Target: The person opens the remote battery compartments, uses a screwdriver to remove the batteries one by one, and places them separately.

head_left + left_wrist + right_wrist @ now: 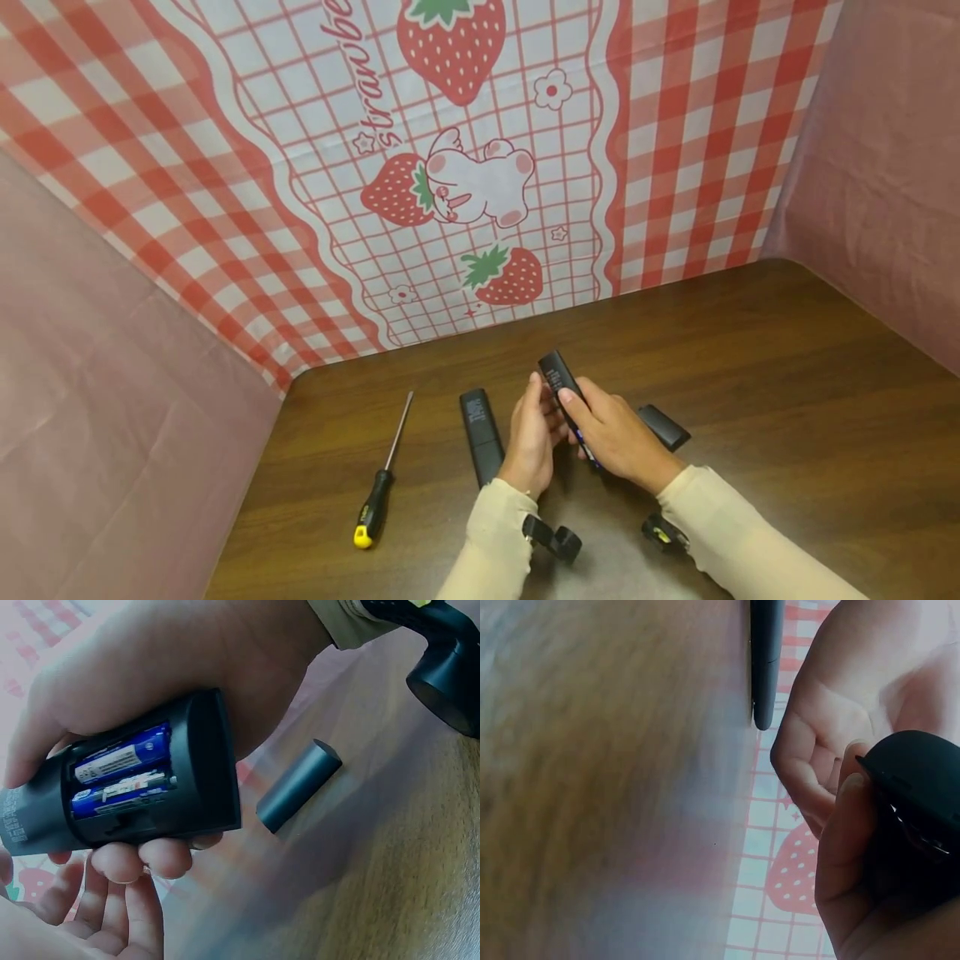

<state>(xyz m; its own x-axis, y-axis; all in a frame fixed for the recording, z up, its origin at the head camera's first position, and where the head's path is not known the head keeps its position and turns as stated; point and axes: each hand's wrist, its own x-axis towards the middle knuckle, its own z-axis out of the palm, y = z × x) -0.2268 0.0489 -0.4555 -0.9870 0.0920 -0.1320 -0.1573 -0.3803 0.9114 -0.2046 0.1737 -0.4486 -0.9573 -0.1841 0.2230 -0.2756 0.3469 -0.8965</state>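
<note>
My right hand (615,437) grips a black remote control (557,375), thumb on one side and fingers curled round the other. The remote's back faces up, and two blue batteries (124,778) lie side by side in its uncovered compartment. Close beside the remote is my left hand (531,442), palm turned toward it, its fingers loosely bent and holding nothing. A black battery cover (663,427) rests on the table behind my right hand; the left wrist view shows this cover (300,786) beyond the remote's end.
A second black remote (480,425), its back closed, lies left of my left hand. Farther left is a screwdriver (375,504) with a black and yellow handle. The wooden table (787,375) meets a strawberry-print cloth (555,175) at the back and pink cloth at both sides.
</note>
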